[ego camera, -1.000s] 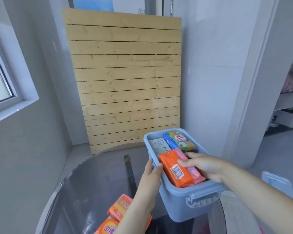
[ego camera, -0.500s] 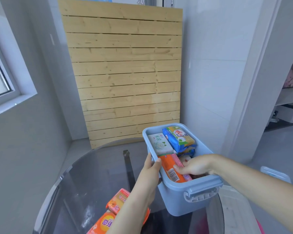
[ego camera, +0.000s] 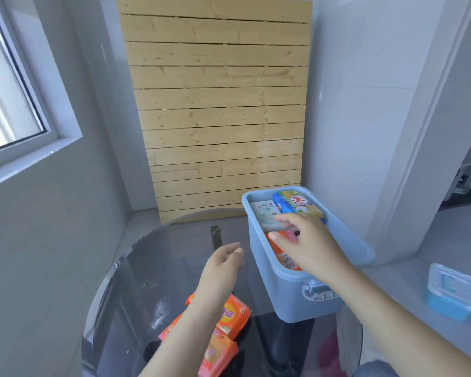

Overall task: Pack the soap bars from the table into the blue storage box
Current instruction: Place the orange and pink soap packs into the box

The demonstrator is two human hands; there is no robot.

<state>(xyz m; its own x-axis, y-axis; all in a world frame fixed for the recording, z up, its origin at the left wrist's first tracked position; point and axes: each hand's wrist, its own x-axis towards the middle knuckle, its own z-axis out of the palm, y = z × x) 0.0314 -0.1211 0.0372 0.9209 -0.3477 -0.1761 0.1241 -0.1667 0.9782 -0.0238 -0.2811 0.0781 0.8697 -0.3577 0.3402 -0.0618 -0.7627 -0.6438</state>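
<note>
Hovering over the box [ego camera: 362, 248] at right, the right hand [ego camera: 307, 247] is held spread and empty above packed soap [ego camera: 286, 258], while the left hand [ego camera: 220, 268], loosely open, is poised near two orange bars [ego camera: 233, 314] on the table [ego camera: 147, 268], presumably next.

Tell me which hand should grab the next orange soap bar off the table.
Left. The left hand hovers open above the glass table, nearest the orange soap bars beneath its forearm. The right hand is over the blue storage box, farther away.
</note>
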